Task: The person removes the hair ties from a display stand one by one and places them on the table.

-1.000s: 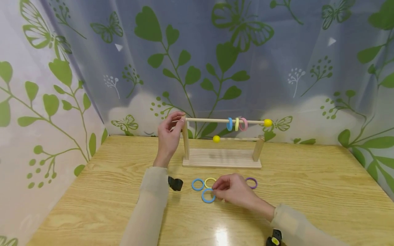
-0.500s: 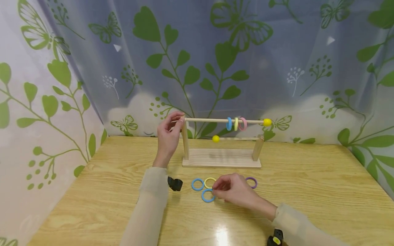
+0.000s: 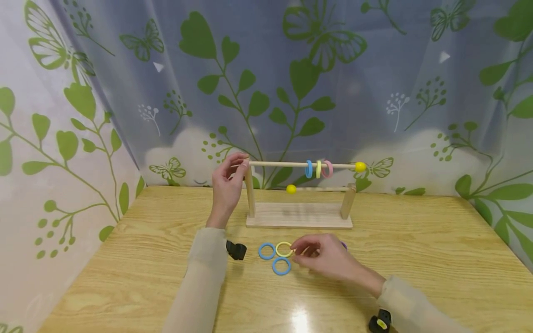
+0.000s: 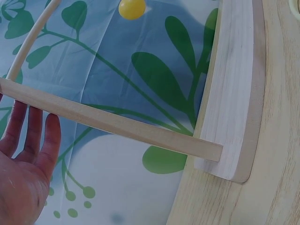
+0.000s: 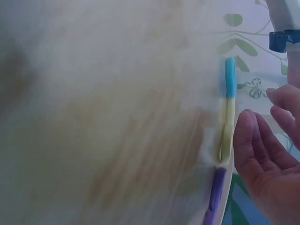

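A wooden ring stand (image 3: 299, 215) has two rods on posts, each tipped with a yellow ball. My left hand (image 3: 226, 187) grips the top of its left post (image 4: 112, 120), thumb in front and fingers behind. Blue, yellow and pink rings hang on the upper rod, the pink ring (image 3: 328, 169) rightmost. On the table lie two blue rings, one in front (image 3: 281, 273), and a yellow ring (image 3: 278, 255). Just right of them hovers my right hand (image 3: 329, 256), fingers bent, thumb apart, nothing between them. It partly hides a purple ring (image 5: 215, 190).
The wooden table (image 3: 166, 222) ends at a printed curtain (image 3: 354, 92) behind the stand. The lower rod, with its yellow ball (image 3: 291, 189), points left from the right post (image 3: 348, 203). A black device (image 3: 236, 250) is strapped at the left wrist.
My right hand has drawn slightly right, away from the front blue ring, and covers more of the purple ring. My left hand stays on the post.
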`<state>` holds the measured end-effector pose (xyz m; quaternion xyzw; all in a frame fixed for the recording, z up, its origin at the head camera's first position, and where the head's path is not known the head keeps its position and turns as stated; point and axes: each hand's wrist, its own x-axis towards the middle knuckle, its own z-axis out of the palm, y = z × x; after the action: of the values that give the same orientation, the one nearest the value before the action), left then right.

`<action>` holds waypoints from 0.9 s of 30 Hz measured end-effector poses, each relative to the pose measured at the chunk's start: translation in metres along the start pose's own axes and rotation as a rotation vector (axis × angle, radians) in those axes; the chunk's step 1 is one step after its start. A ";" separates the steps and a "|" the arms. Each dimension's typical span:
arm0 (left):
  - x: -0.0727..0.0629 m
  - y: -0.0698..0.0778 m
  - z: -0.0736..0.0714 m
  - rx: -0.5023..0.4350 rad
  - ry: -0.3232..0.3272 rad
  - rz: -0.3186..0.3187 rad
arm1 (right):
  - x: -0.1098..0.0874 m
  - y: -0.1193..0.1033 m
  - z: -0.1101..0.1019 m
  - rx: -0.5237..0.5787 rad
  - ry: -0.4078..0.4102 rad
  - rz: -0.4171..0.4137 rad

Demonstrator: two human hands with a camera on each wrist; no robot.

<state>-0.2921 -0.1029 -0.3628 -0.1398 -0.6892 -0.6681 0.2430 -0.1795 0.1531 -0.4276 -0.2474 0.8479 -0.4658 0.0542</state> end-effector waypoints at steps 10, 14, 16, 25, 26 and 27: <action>0.000 -0.001 0.000 0.003 0.001 0.002 | 0.000 0.002 -0.018 -0.044 0.100 -0.073; -0.001 -0.002 0.001 0.002 0.000 -0.001 | 0.000 0.001 -0.027 -0.037 0.152 -0.080; -0.001 -0.002 0.001 0.001 -0.003 0.001 | 0.000 0.000 -0.032 -0.032 0.173 -0.071; 0.000 -0.002 0.000 -0.015 -0.007 0.010 | 0.004 -0.003 -0.052 -0.067 0.290 -0.054; 0.000 -0.002 0.000 -0.016 -0.007 0.012 | 0.004 -0.004 -0.053 -0.071 0.306 -0.059; 0.000 -0.002 0.000 -0.017 -0.008 0.016 | 0.004 -0.004 -0.055 -0.078 0.325 -0.067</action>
<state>-0.2936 -0.1028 -0.3643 -0.1498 -0.6835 -0.6713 0.2444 -0.1994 0.1910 -0.3926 -0.1990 0.8542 -0.4680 -0.1087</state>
